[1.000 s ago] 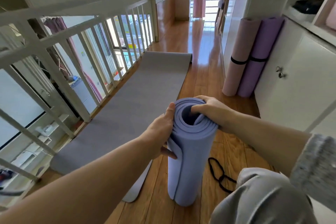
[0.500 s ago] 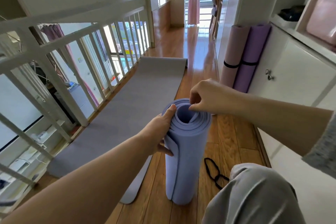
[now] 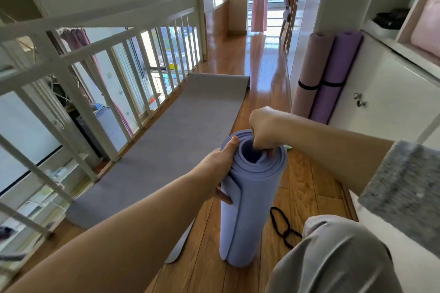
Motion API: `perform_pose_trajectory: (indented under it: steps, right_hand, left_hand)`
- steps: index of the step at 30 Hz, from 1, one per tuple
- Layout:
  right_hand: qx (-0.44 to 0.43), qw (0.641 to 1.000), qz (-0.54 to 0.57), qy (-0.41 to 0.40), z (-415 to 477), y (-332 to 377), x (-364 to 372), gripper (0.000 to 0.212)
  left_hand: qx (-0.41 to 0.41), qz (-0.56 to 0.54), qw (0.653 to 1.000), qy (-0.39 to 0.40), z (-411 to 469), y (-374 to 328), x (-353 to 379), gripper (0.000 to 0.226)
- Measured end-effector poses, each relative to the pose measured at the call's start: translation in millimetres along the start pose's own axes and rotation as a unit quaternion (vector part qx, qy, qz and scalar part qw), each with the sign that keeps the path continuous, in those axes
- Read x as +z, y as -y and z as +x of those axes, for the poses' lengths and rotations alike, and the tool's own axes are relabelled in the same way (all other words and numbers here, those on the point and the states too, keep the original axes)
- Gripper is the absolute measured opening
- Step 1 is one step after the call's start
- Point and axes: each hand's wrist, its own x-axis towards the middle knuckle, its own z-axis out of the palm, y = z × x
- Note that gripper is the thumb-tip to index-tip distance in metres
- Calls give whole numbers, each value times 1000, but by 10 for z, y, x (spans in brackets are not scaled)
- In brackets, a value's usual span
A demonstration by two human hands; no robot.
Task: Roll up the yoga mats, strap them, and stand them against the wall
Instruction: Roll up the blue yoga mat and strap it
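Blue mat [image 3: 247, 209] rolled, standing upright on wood floor [image 3: 266, 74], no strap on it. Left hand [image 3: 220, 171] grips roll's upper side, fingers curled round loose outer flap. Right hand [image 3: 264, 131] on top rim, fingers hooked into core, pinching inner layers. Black strap [image 3: 283, 228] lies on floor just right of roll. Grey mat [image 3: 181, 140] flat, unrolled, along railing [image 3: 95, 59]. Pink mat [image 3: 309, 74] and purple mat [image 3: 335, 74], rolled and strapped, lean on white cabinet [image 3: 390, 102].
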Motion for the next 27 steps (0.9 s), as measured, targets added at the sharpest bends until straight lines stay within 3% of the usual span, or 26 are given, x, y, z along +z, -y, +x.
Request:
perform_pose_trajectory:
  steps: [2,6,8,9,10,13,17,22,24,27]
  right_hand:
    - [-9,998,-38,-53,-11,68,111,17]
    - [-64,980,86,-169,5,-29,304,4]
    - [-110,954,230,-156,4,-230,252,10]
    - [-143,948,250,-135,-24,-343,200,8]
    - [-184,953,210,-120,-53,-437,138,11]
    - [-276,955,-71,-82,-79,-584,-5,26]
    - [-374,853,-352,-94,-39,-451,-100,29]
    - [-500,757,-401,-130,3,-366,-213,24]
    - [-521,760,-369,-120,12,-365,-190,21]
    - [-480,806,-341,-65,6,-352,-124,23]
  left_hand:
    - [-5,-4,1000,-8,1,-41,-1,65]
    - [-7,-10,1000,-15,38,-75,-36,67]
    - [1,-3,1000,-4,49,-71,-72,67]
    - [4,0,1000,1,54,-69,-84,66]
    - [8,5,1000,7,62,-72,-93,66]
    - [12,18,1000,17,64,-100,-99,65]
    - [6,22,999,27,57,-101,-133,65]
    - [-2,26,998,48,66,-68,-227,71]
    - [-1,29,998,58,65,-39,-244,71]
    - [15,42,996,75,46,-8,-230,68]
